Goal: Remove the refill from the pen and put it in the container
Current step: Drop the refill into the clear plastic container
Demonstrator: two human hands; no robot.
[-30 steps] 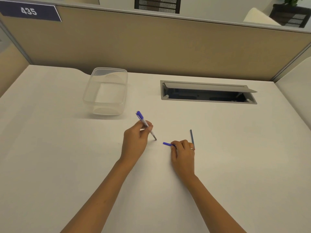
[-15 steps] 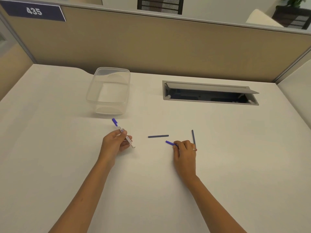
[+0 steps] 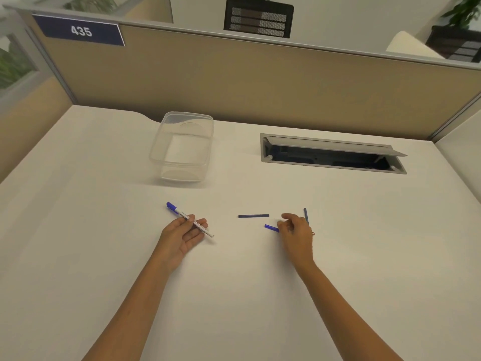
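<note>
My left hand (image 3: 182, 237) lies palm up on the white desk and holds the white pen (image 3: 194, 223) across its fingers under the thumb. The pen's blue end points far-left. A thin dark blue refill (image 3: 253, 216) lies loose on the desk between my hands, touched by neither. My right hand (image 3: 298, 237) rests curled on the desk, its thumb and fingertips on one end of a short blue pen piece (image 3: 270, 227). Another thin blue stick (image 3: 306, 216) shows just behind that hand. The clear plastic container (image 3: 205, 142) stands empty at the far middle-left.
A grey cable hatch (image 3: 333, 155) with its flap raised is set into the desk at the far right. A tan partition (image 3: 260, 82) walls the back edge. Bare desk lies between the pen and the container.
The refill has come out of the pen and now lies on the desk. My left hand has carried the pen left and turned palm up. My right hand has stayed put.
</note>
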